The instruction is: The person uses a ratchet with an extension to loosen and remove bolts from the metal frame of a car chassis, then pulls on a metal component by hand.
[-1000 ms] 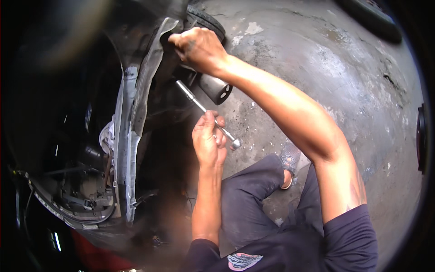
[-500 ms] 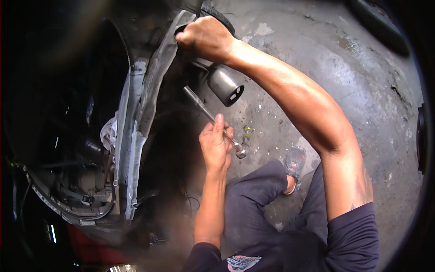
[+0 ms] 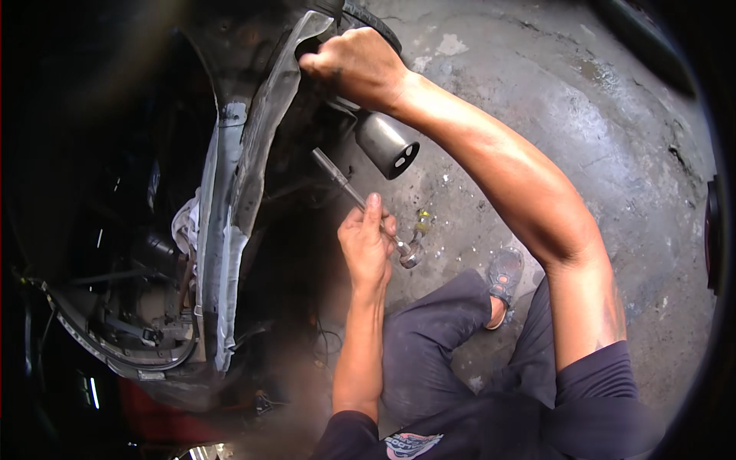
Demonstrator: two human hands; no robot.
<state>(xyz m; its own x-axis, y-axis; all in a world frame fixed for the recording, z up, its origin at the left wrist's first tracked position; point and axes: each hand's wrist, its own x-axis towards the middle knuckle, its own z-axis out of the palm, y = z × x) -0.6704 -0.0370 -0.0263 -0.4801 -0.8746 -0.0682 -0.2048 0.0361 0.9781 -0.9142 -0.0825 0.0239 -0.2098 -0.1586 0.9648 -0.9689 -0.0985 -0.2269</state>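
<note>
My left hand (image 3: 366, 241) is closed around a ratchet (image 3: 349, 190), thumb along its shaft. Its shiny handle points up and left, and the round head (image 3: 410, 259) sticks out below my fingers. Higher up, my right hand (image 3: 360, 67) is closed like a fist at the upper end of a bare, rough-edged metal body panel (image 3: 264, 130). Its fingertips reach into a dark gap behind the panel edge, so whatever they grip is hidden. Just below that hand is a metal cylinder (image 3: 383, 142) with slots in its end.
Left of the panel lies a dark vehicle cavity with a white rag (image 3: 185, 226) and a curved seal-edged rim (image 3: 115, 356). A small yellow object (image 3: 423, 222) is on the stained concrete floor (image 3: 491, 100). A tyre (image 3: 373, 24) shows behind my right hand; my shoe (image 3: 506, 276) is below.
The view has shifted very slightly. Both hands keep their places, the left with the ratchet, the right at the panel's upper end.
</note>
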